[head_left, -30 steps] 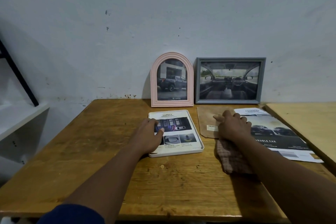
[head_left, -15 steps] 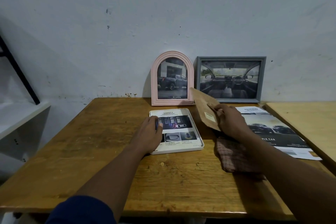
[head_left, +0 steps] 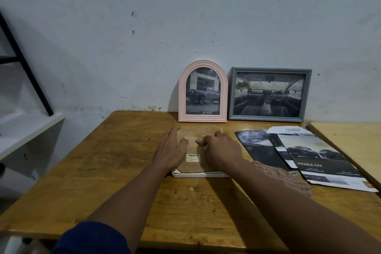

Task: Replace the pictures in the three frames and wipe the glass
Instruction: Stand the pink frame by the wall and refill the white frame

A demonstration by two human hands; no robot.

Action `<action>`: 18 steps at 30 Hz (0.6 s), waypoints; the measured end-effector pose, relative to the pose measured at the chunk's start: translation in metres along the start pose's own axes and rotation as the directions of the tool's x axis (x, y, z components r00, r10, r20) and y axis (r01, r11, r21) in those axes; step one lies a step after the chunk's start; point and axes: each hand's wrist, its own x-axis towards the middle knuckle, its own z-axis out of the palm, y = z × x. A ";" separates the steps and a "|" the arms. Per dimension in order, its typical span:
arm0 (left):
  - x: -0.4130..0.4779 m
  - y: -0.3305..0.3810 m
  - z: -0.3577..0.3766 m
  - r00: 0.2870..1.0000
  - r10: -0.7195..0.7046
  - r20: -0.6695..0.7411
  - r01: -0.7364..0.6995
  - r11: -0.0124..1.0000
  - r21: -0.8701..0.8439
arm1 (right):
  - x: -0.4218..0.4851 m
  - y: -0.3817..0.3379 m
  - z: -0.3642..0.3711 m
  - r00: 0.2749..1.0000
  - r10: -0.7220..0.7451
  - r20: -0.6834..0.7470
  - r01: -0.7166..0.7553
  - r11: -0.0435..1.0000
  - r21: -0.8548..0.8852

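White frame (head_left: pixel 201 175) lies face down on the table (head_left: pixel 115 163), right in front of me, with the brown backing board (head_left: pixel 192 164) set onto it. Pink arched frame (head_left: pixel 203 91) and grey frame (head_left: pixel 269 94) stand against the wall behind, both showing car pictures. Loose brochures (head_left: pixel 313 156) lie to the right, and the checked cloth (head_left: pixel 282 177) sits just under my right forearm.

My left hand (head_left: pixel 172 151) is flat and spread on the left part of the board, gripping nothing, just pressing down. My right hand (head_left: pixel 221 151) has fingers curled at a small tab near the board's upper middle; looks like a pinch on it, but I cannot tell how firm it is or whether it is really closed.

Step in hand, as I judge it: seating the backing into the third frame.

- Keep left palm pressing evenly so the board doesn't lift or skew.
- Check the board's edges sit inside the frame rim on all sides; the near edge looks slightly short of the rim.
- Work the tab without levering hard, since thin board could bend.
- Don't shift the picture underneath; it is hidden, so its alignment is unknown until I flip the frame.
- Then turn it over and wipe the glass with the cloth.
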 end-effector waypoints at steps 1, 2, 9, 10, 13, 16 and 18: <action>0.000 -0.001 0.001 1.000 0.005 -0.003 -0.005 1.000 0.019 | 0.000 0.000 0.000 1.000 0.006 -0.002 -0.006 1.000 0.010; 0.000 -0.002 0.002 1.000 0.005 -0.005 -0.005 0.999 0.037 | 0.000 0.000 0.001 1.000 0.018 -0.004 -0.018 1.000 0.023; -0.005 -0.006 0.011 0.997 0.072 -0.012 -0.070 0.992 0.108 | -0.006 -0.009 0.003 0.998 0.048 -0.040 -0.047 0.998 0.042; -0.005 -0.006 0.010 0.998 0.066 -0.009 -0.065 0.993 0.102 | -0.006 -0.008 0.003 0.998 0.053 -0.039 -0.050 0.996 0.068; -0.006 -0.004 0.008 0.998 0.063 -0.006 -0.062 0.992 0.112 | -0.008 -0.008 0.002 0.997 0.056 -0.047 -0.051 0.993 0.103; -0.005 -0.004 0.009 0.998 0.057 0.028 -0.061 0.982 0.180 | -0.012 -0.009 0.005 0.999 0.030 -0.041 -0.026 0.995 0.100; -0.003 -0.004 0.009 0.996 0.066 0.051 -0.076 0.971 0.228 | -0.009 -0.003 0.003 0.998 0.066 -0.012 -0.063 0.983 0.170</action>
